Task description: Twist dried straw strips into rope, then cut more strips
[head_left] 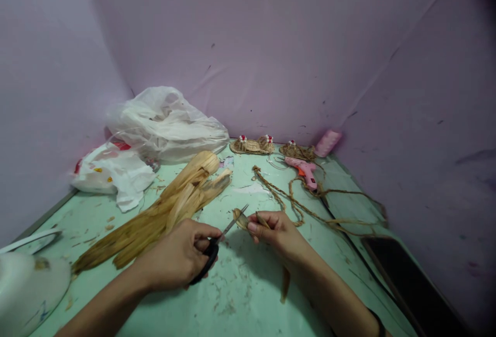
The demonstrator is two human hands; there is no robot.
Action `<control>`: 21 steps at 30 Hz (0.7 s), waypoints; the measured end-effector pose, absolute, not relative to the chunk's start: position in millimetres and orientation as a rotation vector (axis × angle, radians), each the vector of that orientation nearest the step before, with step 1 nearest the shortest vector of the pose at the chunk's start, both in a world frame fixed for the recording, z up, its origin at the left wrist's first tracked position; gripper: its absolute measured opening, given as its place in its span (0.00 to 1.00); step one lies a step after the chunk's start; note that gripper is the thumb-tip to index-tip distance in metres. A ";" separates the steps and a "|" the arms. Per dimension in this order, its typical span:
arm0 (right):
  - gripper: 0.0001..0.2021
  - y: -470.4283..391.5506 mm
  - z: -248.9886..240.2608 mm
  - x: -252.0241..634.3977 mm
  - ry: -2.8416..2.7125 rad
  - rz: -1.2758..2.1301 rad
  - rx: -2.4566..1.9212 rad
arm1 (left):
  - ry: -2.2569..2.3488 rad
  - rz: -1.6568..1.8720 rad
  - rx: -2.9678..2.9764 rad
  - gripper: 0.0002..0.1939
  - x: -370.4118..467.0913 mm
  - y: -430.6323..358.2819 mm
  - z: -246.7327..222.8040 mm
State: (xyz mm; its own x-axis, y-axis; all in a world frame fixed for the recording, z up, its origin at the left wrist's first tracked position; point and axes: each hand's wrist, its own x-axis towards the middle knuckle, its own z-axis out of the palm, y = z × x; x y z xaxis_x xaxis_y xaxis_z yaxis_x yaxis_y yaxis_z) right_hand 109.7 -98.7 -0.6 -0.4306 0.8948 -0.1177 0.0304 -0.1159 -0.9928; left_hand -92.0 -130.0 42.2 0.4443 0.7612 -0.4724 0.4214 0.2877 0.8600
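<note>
My left hand [180, 257] is closed round the black handles of a pair of scissors [212, 254]. The pointed blades slant up to the right and meet the end of a dried leaf strip [242, 220]. That strip is pinched between the thumb and fingers of my right hand [273, 232], and its tail seems to hang below my wrist. Whether the blades are parted is hard to make out. Just beyond my left hand lies a bundle of wide, yellow-brown dried leaves [155, 223].
White plastic bags [166, 125] sit at the back left. Along the wall are woven slippers [251, 146] and a pink thread spool [327, 143]. A pink glue gun [304, 169] and braided cord [294, 202] lie to the right, with a dark phone-like slab [411, 280] nearer me.
</note>
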 end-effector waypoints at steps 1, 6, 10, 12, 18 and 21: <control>0.16 -98.4 -0.5 109.9 -1.479 1.630 -1.047 | 1.200 0.302 1.312 0.13 -92.0 -129.6 43.1; 0.17 -99.9 -0.3 109.0 -1.405 1.672 -0.980 | 1.280 0.357 1.199 0.20 -94.2 -125.1 45.0; 0.13 -102.8 2.3 108.5 -1.081 1.856 -0.888 | 1.257 0.468 1.228 0.19 -98.5 -122.3 43.7; 0.12 -103.0 5.0 109.6 -0.937 1.927 -0.835 | 1.265 0.515 1.229 0.20 -99.0 -121.9 44.1; 0.10 -104.7 13.3 108.2 -0.681 2.148 -0.702 | 1.331 0.792 1.043 0.27 -87.5 -124.3 37.7; 0.11 -111.8 13.2 98.6 -0.687 2.184 -0.705 | 1.296 0.857 0.952 0.28 -76.1 -128.3 27.0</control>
